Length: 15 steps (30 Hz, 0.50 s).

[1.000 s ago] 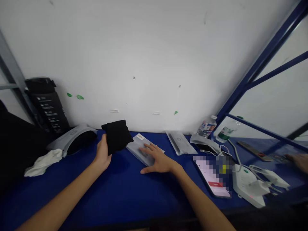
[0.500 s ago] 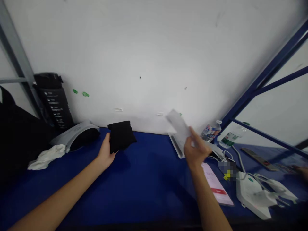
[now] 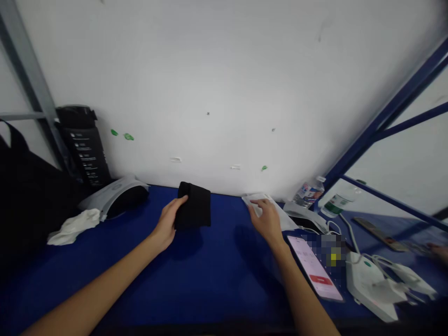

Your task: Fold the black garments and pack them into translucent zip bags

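Observation:
My left hand (image 3: pixel 166 228) is closed on a folded black cloth (image 3: pixel 194 205), the thumb on its near face and the other fingers hidden behind it. The cloth is held up off the blue surface (image 3: pixel 206 284), close to the wall. My right hand (image 3: pixel 268 221) hangs over a flat whitish plastic bag (image 3: pixel 285 217) at the back of the surface. Thumb and forefinger are apart, with nothing between them. Whether the fingertips touch the bag I cannot tell.
To the left are a whitish pouch with black contents (image 3: pixel 121 191), a crumpled tissue (image 3: pixel 75 226), a black bottle (image 3: pixel 87 149) and a black bag (image 3: pixel 31 186). On the right lie a phone (image 3: pixel 315 268), a white power strip (image 3: pixel 371 284), cables and clear bottles (image 3: pixel 308 193).
My right hand has lowered the whitish plastic bag to the surface by the wall and let go. My left hand has moved right with the black cloth, which now looks more neatly folded.

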Tool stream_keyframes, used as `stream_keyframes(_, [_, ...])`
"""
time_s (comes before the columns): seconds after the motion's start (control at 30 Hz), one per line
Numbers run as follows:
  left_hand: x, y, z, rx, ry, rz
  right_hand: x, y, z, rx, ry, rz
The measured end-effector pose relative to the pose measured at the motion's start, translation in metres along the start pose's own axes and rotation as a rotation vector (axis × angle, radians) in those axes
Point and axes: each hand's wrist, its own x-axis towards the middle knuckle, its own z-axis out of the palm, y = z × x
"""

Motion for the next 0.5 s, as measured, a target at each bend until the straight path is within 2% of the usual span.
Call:
stream_keyframes(0.07, [-0.003,-0.002,0.001,0.102,-0.024,0.049,-0.005,-0.022,0.002,0.362,-0.065,-0.060])
stream_keyframes(0.13, [-0.007,-0.006,0.003,0.213,-0.036,0.118,-0.017,-0.046,0.006,0.737,-0.275,-0.083])
stream_keyframes(0.2, [-0.011,-0.010,0.006,0.304,-0.080,0.171,-0.031,-0.069,0.011,0.936,-0.526,-0.096])
stream_keyframes(0.27, [-0.016,-0.015,0.009,0.350,-0.156,0.195,-0.043,-0.087,0.015,0.989,-0.661,-0.122])
stream_keyframes(0.33, [-0.019,-0.018,0.012,0.371,-0.214,0.195,-0.050,-0.096,0.019,0.967,-0.628,-0.137])
stream_keyframes(0.43, [-0.017,-0.017,0.009,0.401,-0.264,0.115,-0.046,-0.088,0.027,0.908,-0.450,-0.045])
stream_keyframes(0.5, [-0.010,-0.014,0.001,0.473,-0.184,0.057,-0.039,-0.071,0.032,0.823,-0.350,0.089])
